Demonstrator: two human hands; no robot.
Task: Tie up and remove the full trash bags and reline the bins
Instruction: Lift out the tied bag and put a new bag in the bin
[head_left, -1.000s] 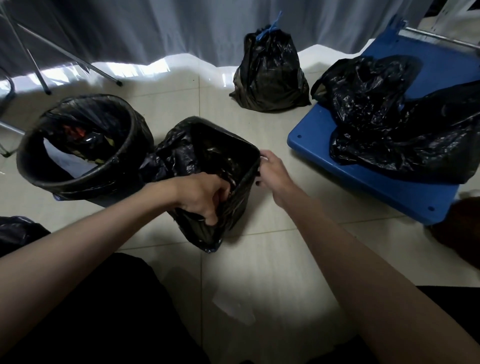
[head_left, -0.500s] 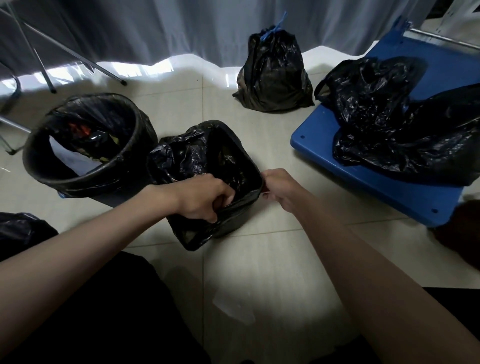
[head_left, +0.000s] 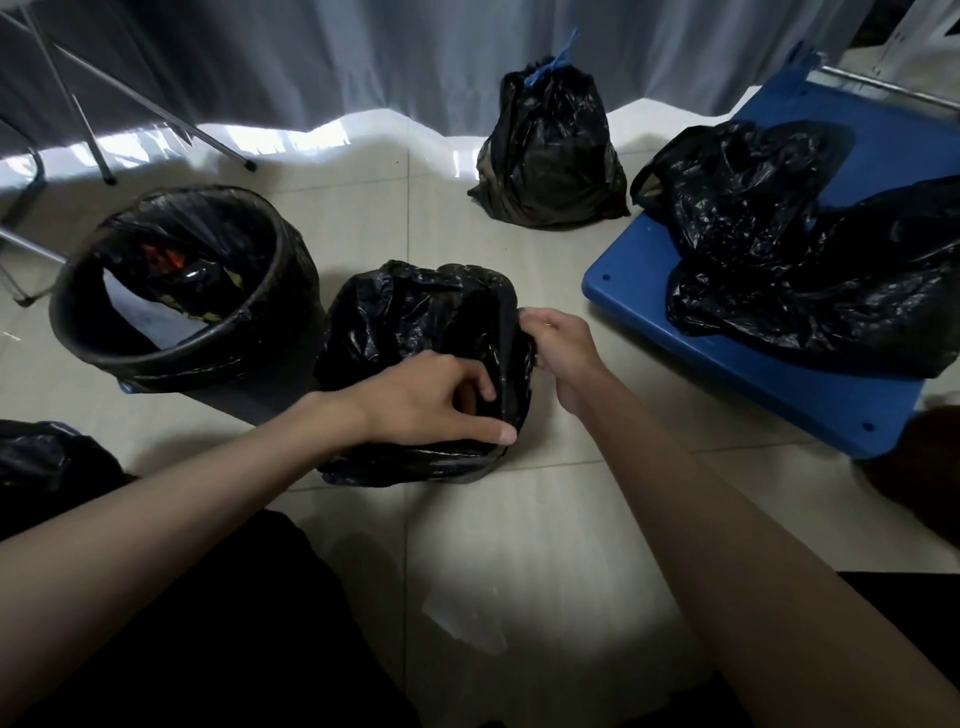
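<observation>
- Left of the small bin sits the round bin (head_left: 182, 291), pretty much touching it, liner on and trash visible inside, so that one isn't tied up yet.
- Dead centre on the floor is the small bin (head_left: 421, 374) itself, with a fresh black liner (head_left: 374, 322) bunched over its rim. I'd say this is the relining step, about halfway through the whole job.
- The left hand (head_left: 431, 400) comes in from the near-left of the small bin, forearm low across the frame. Fingers are curled over the near rim, pinching liner plastic, thumb stretched out along the outside.
- The right hand (head_left: 561, 348) sits at the small bin's right edge, wrist bent, fingers closed tight on a fold of liner at the rim.
- Next move, I reckon: stretch the plastic down evenly round the rim without tearing it, then push the slack inside.
- Behind the small bin, by the curtain, a tied bag (head_left: 545, 150) with a blue drawstring is already out.
- Right of the small bin, loose black bags (head_left: 800, 249) lie heaped on a blue platform (head_left: 727, 364).
</observation>
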